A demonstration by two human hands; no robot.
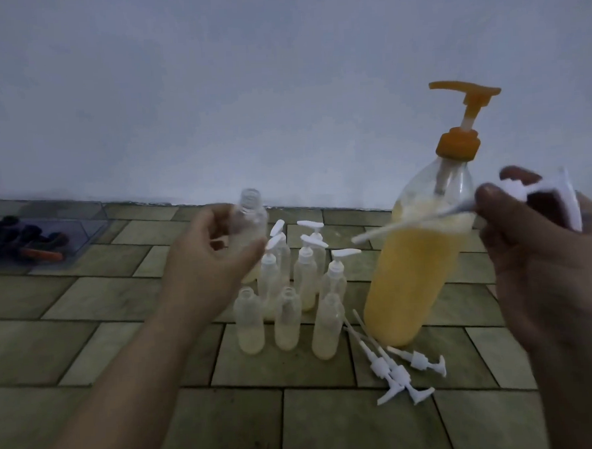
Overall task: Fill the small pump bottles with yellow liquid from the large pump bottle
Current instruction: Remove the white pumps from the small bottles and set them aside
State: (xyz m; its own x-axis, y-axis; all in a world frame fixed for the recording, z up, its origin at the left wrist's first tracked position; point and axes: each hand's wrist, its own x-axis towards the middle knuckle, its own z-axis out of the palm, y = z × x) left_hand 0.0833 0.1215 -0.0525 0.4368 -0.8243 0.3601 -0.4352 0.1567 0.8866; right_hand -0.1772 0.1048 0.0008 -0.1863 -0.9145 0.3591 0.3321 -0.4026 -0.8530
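My left hand [207,260] holds an uncapped small clear bottle [251,219] upright, with a little yellow liquid at its bottom. My right hand [542,245] grips a white pump top [539,191] whose thin tube points left across the large pump bottle [417,276]. That large bottle stands on the tiled floor, more than half full of yellow liquid, with an orange pump head [463,112]. Between my hands stands a cluster of small bottles [298,293]: three open ones in front, several capped with white pumps behind.
Three loose white pump tops [398,373] lie on the floor in front of the large bottle. A clear plastic tray [82,221] with dark and orange items sits at far left by the pale wall. The floor is brown stone-pattern tile.
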